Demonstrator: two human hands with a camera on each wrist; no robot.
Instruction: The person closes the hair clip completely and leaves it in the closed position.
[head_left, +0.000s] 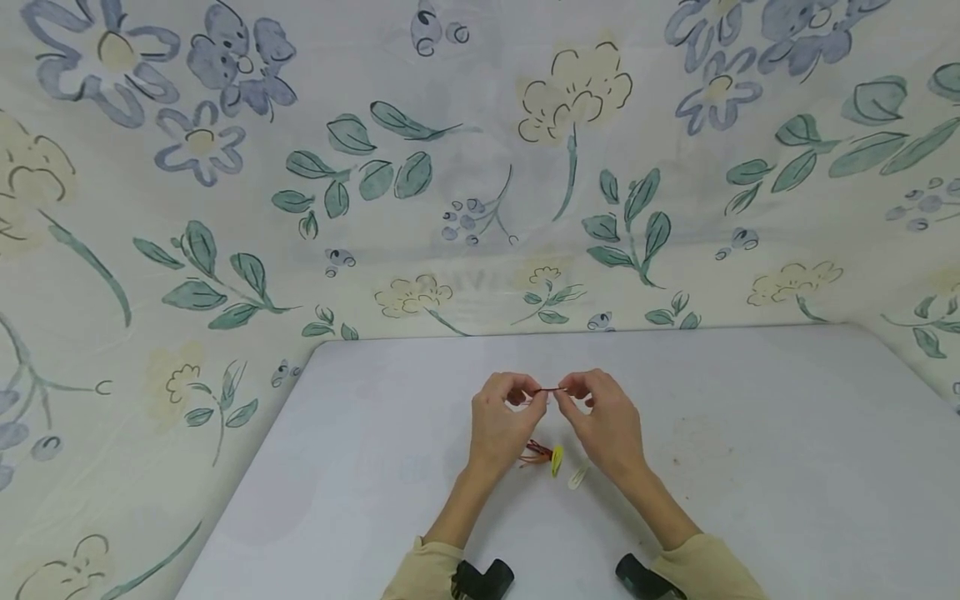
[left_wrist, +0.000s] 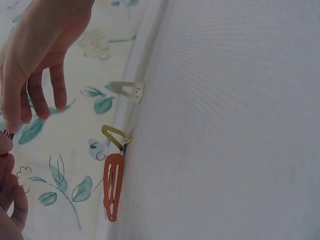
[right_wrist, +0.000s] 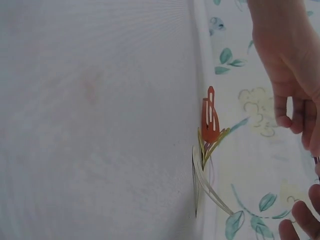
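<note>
1. Holding the thin, dark-red strip, perhaps a hair clip seen edge-on, is your work here; it spans the gap between your fingertips, raised above the tabletop, its material too small to tell.
2. Your left hand pinches 1 end between thumb and fingers; your right hand pinches the other. The 2 hands are near each other but apart, joined only by the strip.
3. Grip close to the ends, lightly and equally on both sides, so that the strip lies level; a harder squeeze on 1 side could twist it or make it spring away.
4. Mind your knuckles: they probably hide most of the strip from you, so tilt it towards your eyes if you need to check its shape.
5. Beneath your hands lie slotted, orange-red teardrop clips, with a yellow looped clip at their end and a cream-white narrow clip just beside, nearer you. Leave your wrists high enough to clear them.
6. The smooth white tabletop gives you room to rest your forearms for steadiness.
</note>
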